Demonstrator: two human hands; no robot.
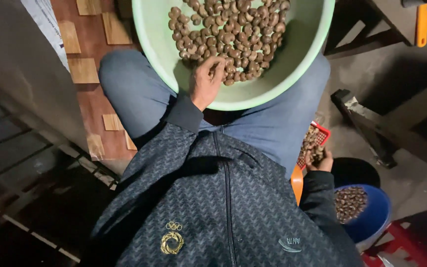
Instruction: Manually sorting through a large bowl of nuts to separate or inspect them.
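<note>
1. The heap of brown, kidney-shaped cashew nuts (231,34) lies in a wide, round, pale green plastic basin (302,54) that rests on the person's lap, across both thighs in blue jeans (134,94).
2. The nuts fill the middle and far part of the basin; its near wall and right-hand side are bare, so there is open room there. The basin's far rim is cut off by the top of the view.
3. The left hand (206,81) reaches over the near rim of the basin, palm down, wrist bent, its fingers (217,66) curled together and pinched into the nearest nuts at the edge of the heap. Whether they hold one nut or several cannot be told.
4. The left forearm, in a dark patterned jacket sleeve (186,116), rises from the chest to the rim.
5. The right hand (320,160) hangs low beside the right thigh, fingers closed on the edge of a small red plastic mesh basket (317,138) with brownish pieces in it.
6. Just below that hand stands a round blue plastic bucket (374,217) holding dark shells, on the grey floor (411,183).
7. To the left of the knees is a brown tiled floor (92,44); dark wooden beams (371,123) crowd the right side.
</note>
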